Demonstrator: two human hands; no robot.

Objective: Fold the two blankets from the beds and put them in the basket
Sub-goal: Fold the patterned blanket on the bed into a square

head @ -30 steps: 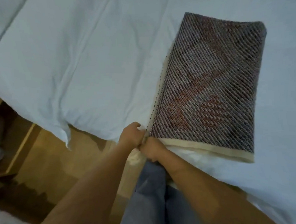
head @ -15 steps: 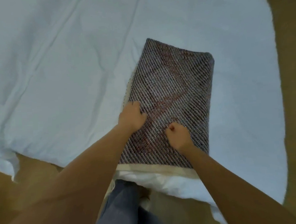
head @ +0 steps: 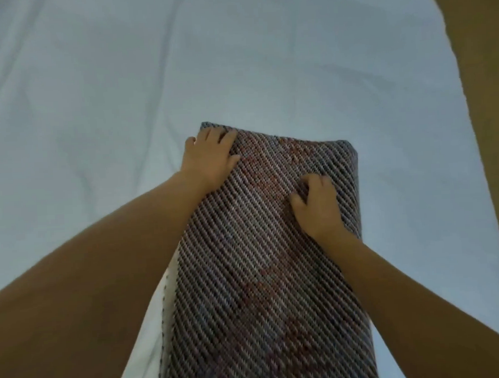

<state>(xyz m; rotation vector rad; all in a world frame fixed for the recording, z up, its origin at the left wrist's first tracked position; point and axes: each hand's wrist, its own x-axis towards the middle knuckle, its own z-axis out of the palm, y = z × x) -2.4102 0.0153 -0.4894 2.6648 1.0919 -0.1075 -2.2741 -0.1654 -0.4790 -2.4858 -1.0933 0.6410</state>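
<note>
Both hands have advanced from the near hem to the far end of the folded blanket [head: 261, 275], which lies on the bed [head: 122, 94]; the fold is likely being flattened. The left hand [head: 212, 159] lies spread on the far corner. The right hand [head: 315, 205] has its fingers bent on the weave; whether it pinches cannot be told.

Single head-worn wide-angle view, aimed forward and steeply down, close over the blanket [head: 261, 275] on the bed [head: 122, 94], forearms [head: 116, 268] entering from the bottom edge, floor [head: 491, 89] at far right.
</note>
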